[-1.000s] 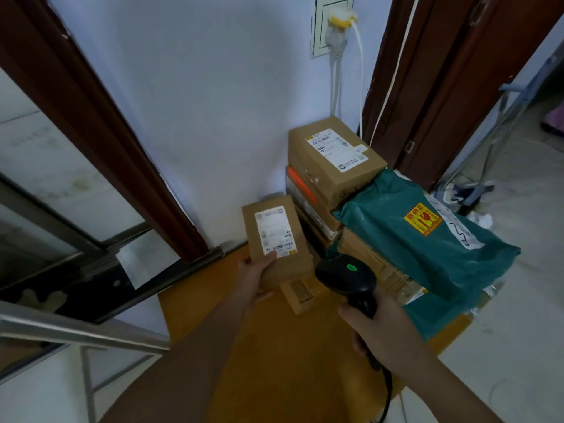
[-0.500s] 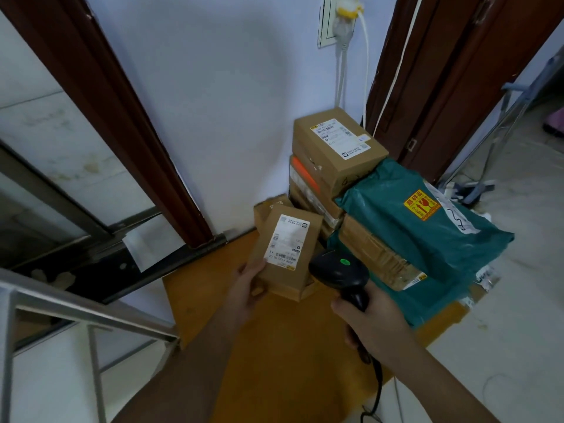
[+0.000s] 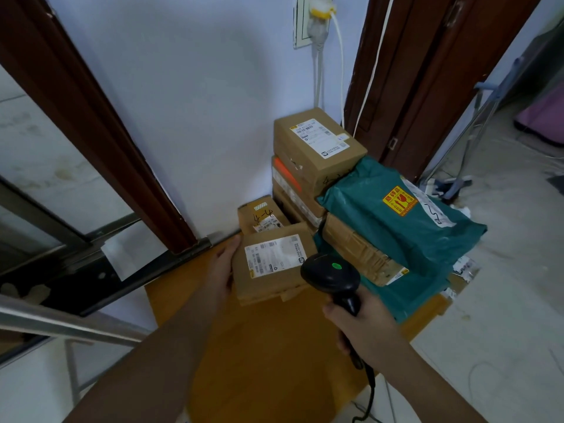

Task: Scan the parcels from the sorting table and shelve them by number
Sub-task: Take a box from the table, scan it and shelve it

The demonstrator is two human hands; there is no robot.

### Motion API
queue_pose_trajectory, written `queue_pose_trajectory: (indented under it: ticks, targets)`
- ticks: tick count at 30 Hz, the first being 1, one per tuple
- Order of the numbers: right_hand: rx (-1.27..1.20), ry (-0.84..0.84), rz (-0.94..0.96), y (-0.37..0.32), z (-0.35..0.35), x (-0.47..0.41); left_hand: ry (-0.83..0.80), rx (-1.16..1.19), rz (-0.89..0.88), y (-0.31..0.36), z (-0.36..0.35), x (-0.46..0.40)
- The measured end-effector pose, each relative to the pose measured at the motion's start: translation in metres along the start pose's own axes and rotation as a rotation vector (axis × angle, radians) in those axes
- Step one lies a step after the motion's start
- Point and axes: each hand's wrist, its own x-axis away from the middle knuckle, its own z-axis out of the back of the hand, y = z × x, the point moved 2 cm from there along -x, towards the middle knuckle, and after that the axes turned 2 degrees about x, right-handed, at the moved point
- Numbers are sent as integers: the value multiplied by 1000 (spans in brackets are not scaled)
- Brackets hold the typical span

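Our left hand (image 3: 221,271) grips the small box (image 3: 271,264) by its left edge, low over the tabletop (image 3: 259,346); our right (image 3: 363,328) clasps the scanner (image 3: 331,274). The box looks light and stiff; holding its edges should keep the label clear.

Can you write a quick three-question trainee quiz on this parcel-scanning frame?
1. True or false: the left hand holds the small box with its label facing up.
2. What does the right hand grip? A) a pen B) the scanner C) a tape roll
3. Fill in: the green bag carries a yellow ____ sticker.

Key: 1 true; 2 B; 3 fragile (it shows a broken-glass symbol).
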Motion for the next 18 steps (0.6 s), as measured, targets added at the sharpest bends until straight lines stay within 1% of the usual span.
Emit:
queue_pose_trajectory:
  ticks: [4,7,10,13,15,18]
  targets:
    - [-9,-12,11,1,-2,-3,-77,-52,-70,17,-20,14]
    - [-18,-18,12,0,-3,-4,-74,-47,-90,8,-13,24]
    - [-19,-17,8,-3,-7,-8,-81,48,-44,-18,4,32]
    - [-26,-19,1,-5,-11,-13,0,126,18,-54,6,53]
    - [-26,-19,3,-7,-14,-15,22,169,84,-76,-6,65]
    - [-23,-23,18,-9,-18,-15,4,181,139,-92,-36,72]
